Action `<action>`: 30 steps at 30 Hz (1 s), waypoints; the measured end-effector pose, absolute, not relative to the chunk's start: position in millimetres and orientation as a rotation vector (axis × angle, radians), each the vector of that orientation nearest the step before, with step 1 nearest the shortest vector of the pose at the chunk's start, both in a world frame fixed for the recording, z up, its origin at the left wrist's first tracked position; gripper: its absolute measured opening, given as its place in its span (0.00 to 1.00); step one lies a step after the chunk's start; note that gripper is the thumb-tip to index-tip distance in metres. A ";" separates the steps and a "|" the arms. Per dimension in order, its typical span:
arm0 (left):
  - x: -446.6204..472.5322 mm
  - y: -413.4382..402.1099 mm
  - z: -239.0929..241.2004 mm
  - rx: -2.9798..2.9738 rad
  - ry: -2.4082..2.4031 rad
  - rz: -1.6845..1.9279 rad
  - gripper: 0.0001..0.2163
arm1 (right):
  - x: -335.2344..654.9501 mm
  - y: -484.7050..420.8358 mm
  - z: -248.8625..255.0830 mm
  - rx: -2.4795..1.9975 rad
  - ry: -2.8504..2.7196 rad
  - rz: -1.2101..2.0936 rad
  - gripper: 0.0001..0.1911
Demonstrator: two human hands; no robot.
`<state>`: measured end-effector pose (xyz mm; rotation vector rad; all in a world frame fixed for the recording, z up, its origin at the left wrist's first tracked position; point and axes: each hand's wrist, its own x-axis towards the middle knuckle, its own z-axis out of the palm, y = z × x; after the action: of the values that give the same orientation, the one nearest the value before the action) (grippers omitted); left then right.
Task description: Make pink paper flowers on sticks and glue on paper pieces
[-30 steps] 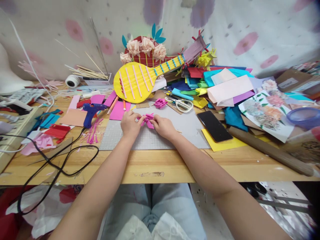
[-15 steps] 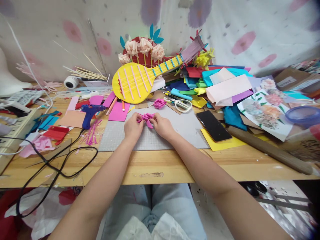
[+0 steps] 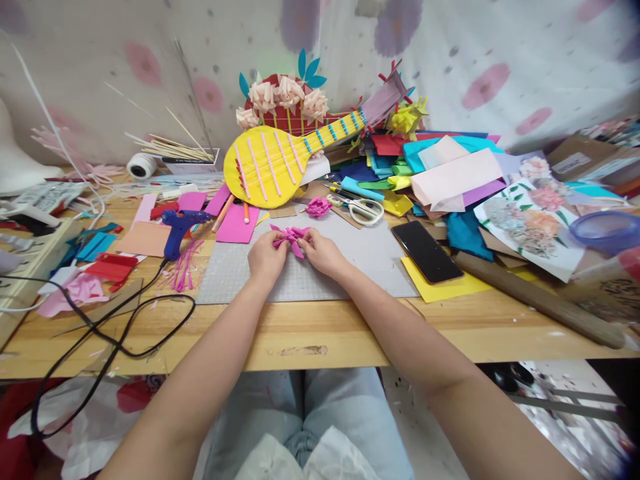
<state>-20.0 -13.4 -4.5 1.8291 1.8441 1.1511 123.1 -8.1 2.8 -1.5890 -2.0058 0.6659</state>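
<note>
Between my two hands is a magenta paper flower (image 3: 293, 237) with pointed petals sticking out, held just over the grey cutting mat (image 3: 370, 273). My left hand (image 3: 269, 255) pinches its left side, fingers closed. On the other side, my right hand (image 3: 323, 252) grips a petal between thumb and fingers. Just beyond them lies a finished-looking magenta paper flower (image 3: 319, 207), beside white-handled scissors (image 3: 367, 211). A sheet of magenta paper (image 3: 238, 224) lies at the mat's upper left corner.
A blue glue gun (image 3: 179, 233) stands at left, its black cord (image 3: 123, 340) looping over the table edge. Behind the mat leans a yellow paper lute (image 3: 265, 167). To the right are a phone (image 3: 427, 252), a wooden stick (image 3: 540, 300) and piled coloured paper (image 3: 457, 177).
The flower has turned slightly in my fingers, and a petal tip now shows above my left hand. Both hands stay in nearly the same place.
</note>
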 end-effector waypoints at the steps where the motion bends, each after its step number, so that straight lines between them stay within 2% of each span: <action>1: -19.5 -13.6 -4.1 1.830 1.845 1.160 0.03 | 123.0 -8.6 2.6 -1.571 -2.026 0.665 0.12; 17: -13.5 -16.1 1.0 1.811 1.997 0.993 0.10 | 113.3 -7.2 9.2 -1.629 -2.003 0.512 0.11; 30: -11.0 -15.2 0.4 1.757 1.975 1.032 0.09 | 108.9 -8.5 16.6 -1.720 -2.111 0.447 0.14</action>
<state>-11.0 -15.2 0.4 1.7575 1.9749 1.0317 108.9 -8.5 16.6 -1.7195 -2.1106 0.4469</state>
